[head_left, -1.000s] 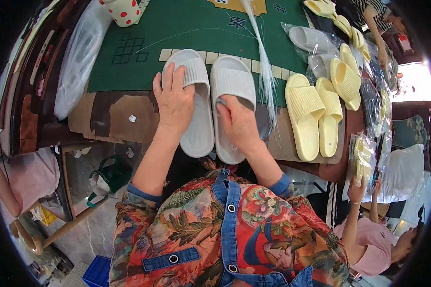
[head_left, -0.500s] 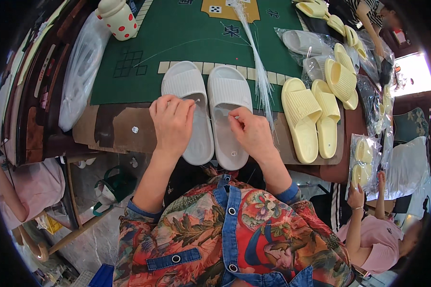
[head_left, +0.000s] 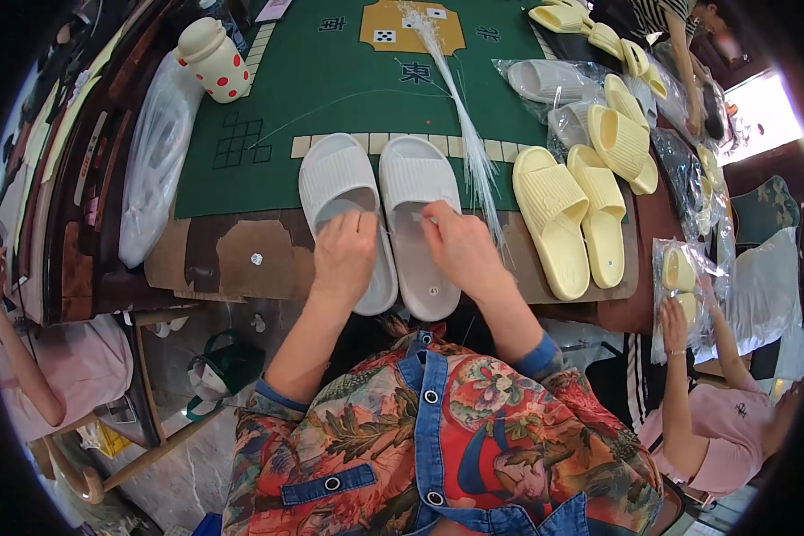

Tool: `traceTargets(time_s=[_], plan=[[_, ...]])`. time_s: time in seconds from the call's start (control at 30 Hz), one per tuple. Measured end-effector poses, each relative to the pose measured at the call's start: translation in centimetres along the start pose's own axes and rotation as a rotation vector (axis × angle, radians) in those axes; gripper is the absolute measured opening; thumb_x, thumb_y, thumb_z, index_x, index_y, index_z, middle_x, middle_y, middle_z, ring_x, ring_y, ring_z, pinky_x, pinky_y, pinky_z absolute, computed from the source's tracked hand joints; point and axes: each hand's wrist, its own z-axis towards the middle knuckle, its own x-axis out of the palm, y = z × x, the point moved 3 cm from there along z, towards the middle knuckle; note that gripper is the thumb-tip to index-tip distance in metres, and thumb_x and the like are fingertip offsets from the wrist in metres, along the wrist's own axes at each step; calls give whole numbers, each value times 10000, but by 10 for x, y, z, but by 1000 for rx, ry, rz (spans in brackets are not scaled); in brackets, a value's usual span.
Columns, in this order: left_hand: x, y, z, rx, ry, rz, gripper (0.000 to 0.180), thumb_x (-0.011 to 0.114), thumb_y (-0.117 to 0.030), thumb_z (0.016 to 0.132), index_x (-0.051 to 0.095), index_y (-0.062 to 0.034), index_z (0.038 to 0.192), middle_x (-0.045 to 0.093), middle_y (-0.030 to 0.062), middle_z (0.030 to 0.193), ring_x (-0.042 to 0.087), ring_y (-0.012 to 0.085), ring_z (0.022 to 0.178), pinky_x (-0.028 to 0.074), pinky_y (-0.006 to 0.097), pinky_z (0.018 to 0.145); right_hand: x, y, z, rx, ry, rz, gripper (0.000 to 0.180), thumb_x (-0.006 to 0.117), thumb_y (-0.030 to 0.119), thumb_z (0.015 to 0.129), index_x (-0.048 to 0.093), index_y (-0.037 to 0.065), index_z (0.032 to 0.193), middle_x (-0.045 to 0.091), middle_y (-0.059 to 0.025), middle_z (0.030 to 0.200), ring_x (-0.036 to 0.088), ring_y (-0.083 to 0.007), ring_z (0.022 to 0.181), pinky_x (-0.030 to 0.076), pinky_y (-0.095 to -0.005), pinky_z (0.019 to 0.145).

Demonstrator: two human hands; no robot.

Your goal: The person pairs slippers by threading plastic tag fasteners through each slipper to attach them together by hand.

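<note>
A pair of pale grey ridged slippers lies side by side, toes away from me, at the table's near edge. My left hand (head_left: 346, 255) is closed in a pinch over the footbed of the left grey slipper (head_left: 338, 174). A thin pale strand showed at its fingertips half a second ago; now the fingers hide it. Thumb and fingers pressed together, my right hand (head_left: 466, 250) is at the strap opening of the right grey slipper (head_left: 418, 179). What it pinches is too small to make out. Beyond lies a bundle of thin clear plastic strands (head_left: 460, 103).
Yellow slippers (head_left: 552, 223) lie to the right, beside bagged grey slippers (head_left: 558, 80). A polka-dotted white bottle (head_left: 214, 62) and clear plastic bags (head_left: 156, 152) are at the left. At the lower right, a co-worker's hands hold bagged yellow slippers (head_left: 679, 281).
My left hand has moved right and nearer, towards the gap between the grey slippers. The slippers' toes have spread slightly apart. My right hand stays pinched in much the same place.
</note>
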Motion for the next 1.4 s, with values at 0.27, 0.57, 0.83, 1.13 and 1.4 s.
traceTargets(time_s=[0.27,0.57,0.83,1.13,1.4], plan=[[9,4,15,-61,-163,-2,88,548,-64,747,480,-30,791,487,119,791,500,314,778,411,398,662,25,-5,1,-39,-141,193,165,518,120,813,532,15,940,580,-219,721,567,-375,641,446,-437,562],[-52,10,27,-57,-452,-86,88,608,-105,747,533,-64,767,540,77,799,532,257,770,376,347,637,-44,12,8,-39,-219,161,75,527,98,783,519,37,826,545,-148,584,556,-315,545,426,-392,500],[25,59,103,-401,16,-457,125,587,-176,743,613,-54,749,588,126,794,577,308,746,441,416,643,20,2,115,-180,-366,5,111,476,137,819,521,36,822,591,-186,738,562,-369,751,453,-452,635],[14,52,81,-244,-81,-471,128,615,-155,717,643,-62,800,592,106,915,567,296,843,413,425,752,31,6,106,-18,-242,363,119,511,140,816,538,26,839,607,-168,731,586,-352,697,456,-426,613],[-47,33,36,-141,-370,-329,157,622,-110,757,587,-14,876,593,110,861,573,275,795,439,386,665,-16,-27,90,75,-364,660,99,581,56,808,611,4,887,623,-26,729,549,-67,638,431,-206,570]])
